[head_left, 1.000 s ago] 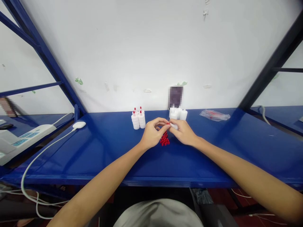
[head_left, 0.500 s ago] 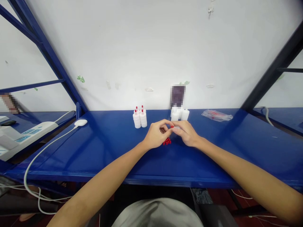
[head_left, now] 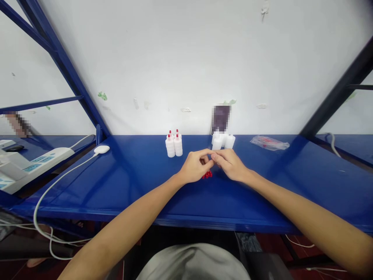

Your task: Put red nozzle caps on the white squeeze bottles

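Observation:
My left hand (head_left: 194, 166) is closed in a pinch, with thumb and forefinger curved round towards the right. Against its fingertips press the closed fingers of my right hand (head_left: 230, 165). Half a second ago a small red cap showed between these fingertips; now the fingers cover it. Just below my left hand, a cluster of small red caps (head_left: 207, 174) lies on the blue table (head_left: 140, 182), partly hidden by the hand. Behind my right hand stand several white bottles (head_left: 217, 142) without red tips. To the left, several white bottles with red-tipped tops (head_left: 174, 146) stand close together.
A clear plastic bag (head_left: 269, 142) with something red in it lies at the back right. A dark blurred panel (head_left: 220, 118) leans on the wall. At the left are a white puck on a cable (head_left: 101, 149) and a power strip (head_left: 40, 167). Blue posts (head_left: 70, 74) flank the table.
My right thumb and fingers have closed further over my left fingertips, covering the red cap. The whole view has shifted slightly; the bottles stand as before.

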{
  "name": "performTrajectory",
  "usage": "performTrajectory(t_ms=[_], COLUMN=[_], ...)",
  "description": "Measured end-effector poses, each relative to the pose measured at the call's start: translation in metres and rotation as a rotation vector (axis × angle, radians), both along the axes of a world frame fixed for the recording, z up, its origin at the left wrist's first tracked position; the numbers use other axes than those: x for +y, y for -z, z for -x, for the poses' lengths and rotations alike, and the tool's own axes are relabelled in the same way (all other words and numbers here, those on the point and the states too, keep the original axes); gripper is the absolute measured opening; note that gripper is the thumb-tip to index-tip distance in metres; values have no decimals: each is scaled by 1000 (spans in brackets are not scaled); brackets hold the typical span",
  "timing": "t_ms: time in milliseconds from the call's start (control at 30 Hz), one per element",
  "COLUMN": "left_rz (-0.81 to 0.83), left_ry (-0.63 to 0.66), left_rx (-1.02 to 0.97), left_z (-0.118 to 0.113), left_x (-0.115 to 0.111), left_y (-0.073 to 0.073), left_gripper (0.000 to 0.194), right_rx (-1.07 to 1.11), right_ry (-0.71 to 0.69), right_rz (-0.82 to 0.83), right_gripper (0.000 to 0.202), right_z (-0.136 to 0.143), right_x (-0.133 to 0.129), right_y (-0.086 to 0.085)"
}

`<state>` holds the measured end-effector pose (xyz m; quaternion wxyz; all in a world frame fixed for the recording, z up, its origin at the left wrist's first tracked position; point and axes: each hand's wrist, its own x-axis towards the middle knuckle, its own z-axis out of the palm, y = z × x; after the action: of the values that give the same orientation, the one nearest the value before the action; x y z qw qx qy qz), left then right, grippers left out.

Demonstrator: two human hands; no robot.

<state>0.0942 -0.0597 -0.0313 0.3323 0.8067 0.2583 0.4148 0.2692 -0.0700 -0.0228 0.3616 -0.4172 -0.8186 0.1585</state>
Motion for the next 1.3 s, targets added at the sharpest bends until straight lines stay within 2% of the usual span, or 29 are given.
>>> performTrajectory(t_ms=[100, 200, 367, 500, 667, 833, 933, 1000, 1100, 1300], left_rz=[-44, -148, -408, -308, -218, -318, -374, -372, -346, -347], left_ry=[-1, -80, -251, -383, -504, -616, -512, -367, -132, -3], left_rx=[7, 72, 542, 730, 764, 636, 528, 512, 597, 712], left_z=[3, 21, 80, 114, 121, 118, 102, 86, 64, 46], left_x=[1, 9, 23, 23, 25, 22, 14, 11, 13, 28], left_y=[-5, -12, -16, -15, -18, -21, -19, -15, -10, -9], left_gripper=[22, 22, 15, 16, 21, 25, 23, 22, 25, 26], right_rx=[58, 73, 58, 48, 71, 64, 66, 86, 109, 120], right_ry=[8, 56, 157, 212, 237, 234, 248, 234, 189, 133], right_rz=[-9, 6, 32, 46, 124, 126, 152, 162, 154, 130], right_gripper=[45, 39, 36, 33, 31, 26, 30, 33, 38, 42], right_z=[1, 1, 2, 4, -2, -5, -4, -3, -3, -1], right_x=[0, 1, 9, 13, 11, 13, 14, 14, 15, 15], right_y=[1, 2, 3, 5, 9, 12, 13, 12, 12, 13])
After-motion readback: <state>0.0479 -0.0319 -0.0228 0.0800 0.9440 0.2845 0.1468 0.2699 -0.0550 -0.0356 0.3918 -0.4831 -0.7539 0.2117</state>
